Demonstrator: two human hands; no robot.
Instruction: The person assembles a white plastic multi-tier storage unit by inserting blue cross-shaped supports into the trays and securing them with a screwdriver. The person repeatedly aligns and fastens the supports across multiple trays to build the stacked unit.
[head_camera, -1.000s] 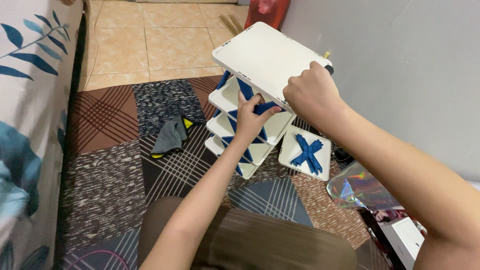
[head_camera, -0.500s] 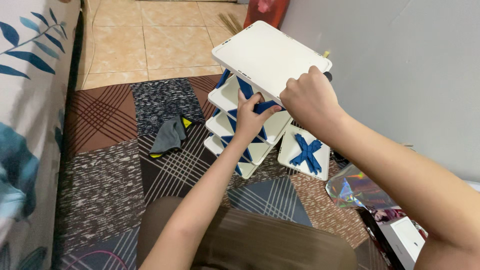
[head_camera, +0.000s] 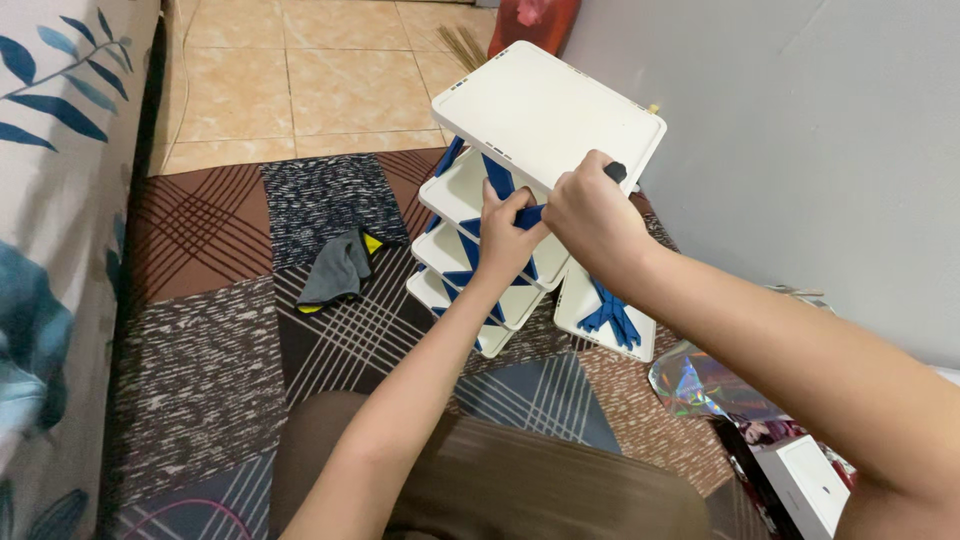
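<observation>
Head view: your left hand (head_camera: 508, 232) pinches a blue brace (head_camera: 527, 215), right hand (head_camera: 590, 215) fisted on a dark handle (head_camera: 615, 172) against the light, stiff white plastic rack (head_camera: 540, 110) — grip its rigid shelf edges, near side.

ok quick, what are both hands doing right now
left hand: closed on a blue brace of the white shelf rack.
right hand: closed around a dark handle, pressed at the same brace.

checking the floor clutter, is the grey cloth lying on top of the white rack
No, the grey cloth lies on the patterned rug, apart from the white rack.
</observation>
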